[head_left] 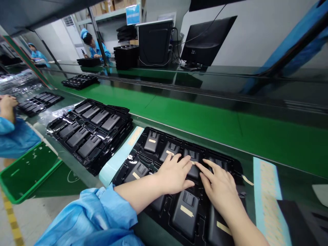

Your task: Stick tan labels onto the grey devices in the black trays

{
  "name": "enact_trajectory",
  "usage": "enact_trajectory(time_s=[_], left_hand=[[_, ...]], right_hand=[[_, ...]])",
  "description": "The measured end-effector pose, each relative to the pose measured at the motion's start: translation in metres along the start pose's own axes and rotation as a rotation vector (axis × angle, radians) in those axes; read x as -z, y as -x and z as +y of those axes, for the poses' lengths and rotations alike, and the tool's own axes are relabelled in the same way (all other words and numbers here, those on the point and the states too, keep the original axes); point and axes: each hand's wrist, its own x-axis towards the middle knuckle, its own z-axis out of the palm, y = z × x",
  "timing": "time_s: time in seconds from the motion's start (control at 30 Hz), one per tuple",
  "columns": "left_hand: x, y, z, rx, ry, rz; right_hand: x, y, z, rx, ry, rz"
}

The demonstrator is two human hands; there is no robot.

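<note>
A black plastic tray [232, 163] with several black moulded parts lies in front of me at the edge of the green conveyor. Some parts carry a small tan label strip, like the near one [185, 210]. My left hand [174, 174] lies flat on the middle of the tray, fingers stretched out over a part [191, 156] in the back row. My right hand [219, 186] rests beside it, fingers extended and pointing left toward the same part. The fingertips of both hands nearly meet. Neither hand grips anything that I can see.
A stack of black trays [89, 131] filled with parts sits to the left. A pale sheet of tan labels [268, 191] lies right of my tray. A green bin [24, 174] stands lower left. A co-worker's blue sleeve [12, 135] is at far left. More trays and a monitor [205, 41] stand beyond the belt.
</note>
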Motion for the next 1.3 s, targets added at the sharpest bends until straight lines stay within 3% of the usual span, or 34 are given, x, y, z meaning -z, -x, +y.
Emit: enact_trajectory(time_s=[0.2,0.43,0.57,0.7,1.07,1.3], left_hand=[[0.008,-0.006,-0.001,0.136,0.148,0.029],[0.018,-0.021,0.005,0.252,0.090,-0.083],[0.015,-0.034,0.006,0.303,0.117,-0.082],[0.010,-0.035,0.005,0.326,0.155,-0.046],[0.005,-0.037,0.003,0.322,0.171,0.006],[0.009,-0.038,0.003,0.338,0.206,-0.012]], right_hand=[[-0.002,0.002,0.005,0.010,-0.014,-0.010],[-0.001,0.001,0.004,0.014,-0.003,-0.034],[0.000,0.001,0.003,0.030,0.027,0.008],[0.002,0.000,-0.004,0.038,0.037,0.083],[-0.002,0.003,0.008,0.074,0.039,-0.012],[-0.001,0.003,0.004,0.051,0.041,-0.001]])
